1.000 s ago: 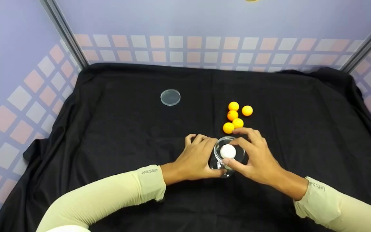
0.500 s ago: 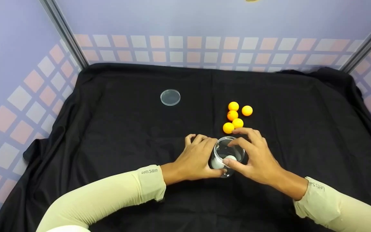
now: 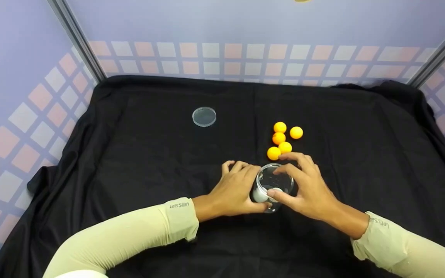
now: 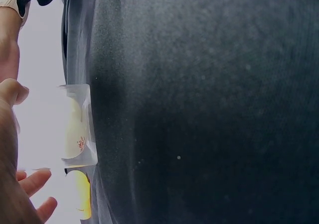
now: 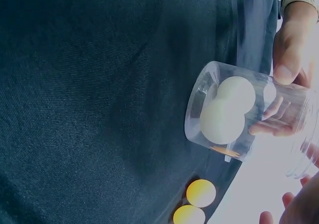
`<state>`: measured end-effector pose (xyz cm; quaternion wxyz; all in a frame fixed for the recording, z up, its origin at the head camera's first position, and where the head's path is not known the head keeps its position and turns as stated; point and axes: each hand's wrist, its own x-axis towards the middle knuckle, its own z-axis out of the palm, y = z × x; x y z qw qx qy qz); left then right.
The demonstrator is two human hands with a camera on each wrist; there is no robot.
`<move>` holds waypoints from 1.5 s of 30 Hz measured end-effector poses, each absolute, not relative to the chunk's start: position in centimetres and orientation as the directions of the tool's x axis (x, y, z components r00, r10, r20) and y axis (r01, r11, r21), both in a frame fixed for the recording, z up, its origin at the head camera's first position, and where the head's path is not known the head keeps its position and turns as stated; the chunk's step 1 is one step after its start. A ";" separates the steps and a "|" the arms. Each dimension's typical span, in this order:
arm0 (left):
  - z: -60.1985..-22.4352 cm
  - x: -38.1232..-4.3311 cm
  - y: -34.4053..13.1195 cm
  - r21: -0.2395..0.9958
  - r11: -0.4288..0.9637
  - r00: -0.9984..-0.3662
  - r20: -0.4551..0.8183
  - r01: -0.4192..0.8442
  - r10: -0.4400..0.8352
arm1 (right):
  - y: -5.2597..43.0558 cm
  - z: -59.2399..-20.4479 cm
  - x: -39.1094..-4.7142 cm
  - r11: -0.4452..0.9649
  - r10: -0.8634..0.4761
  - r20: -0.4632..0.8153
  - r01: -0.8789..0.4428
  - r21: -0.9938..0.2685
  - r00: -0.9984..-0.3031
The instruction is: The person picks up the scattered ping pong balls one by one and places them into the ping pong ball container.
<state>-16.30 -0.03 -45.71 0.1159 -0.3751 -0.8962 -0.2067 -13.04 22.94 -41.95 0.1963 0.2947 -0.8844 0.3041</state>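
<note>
1. Chg: 1 s ago R hand (image 3: 303, 187) had a white ball (image 3: 260, 194) at the jar (image 5: 204, 92) mouth. Now no ball at its fingertips; in my R wrist cam 2 white balls sit low in the jar, touching or overlapping in view. Poss. 3rd behind, can't tell (may be reflection).
2. R hand: released, thumb & fingers spread over the mouth. Can't confirm rim contact.
3. L hand (image 3: 236, 189): grasping the jar's L side, thumb on the near side. Grip pos. approx same as 1 s ago.
4. Jar: between both hands, mouth up, approx upright, on/just above the black-draped surface (image 3: 160, 154); base contact n/c.
5. Orange balls (image 3: 279, 138): 5 outside, just beyond the jar; 4 bunched, 1 slightly apart to R. No shift I can see.
6. Lid (image 3: 204, 116): off, flat, well apart, far L. Unmoved.
7. My read: that drop is done, R hand is free, jar stays braced by L.
</note>
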 end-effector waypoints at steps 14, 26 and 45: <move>-45.8 -16.3 0.1 0.280 0.640 -0.696 0.363 0.715 0.619 | 24.5 -40.8 -16.4 0.652 -0.268 0.565 -0.578 -0.490 -0.780; -46.0 -16.3 0.0 0.269 0.647 -0.697 0.365 0.714 0.617 | 25.9 -41.5 -20.2 0.704 -0.160 0.557 -0.490 -0.514 -0.815; -45.9 -16.1 -0.3 0.273 0.646 -0.698 0.367 0.712 0.614 | 28.3 -43.4 -25.8 0.808 0.054 0.399 -0.195 -0.556 -0.915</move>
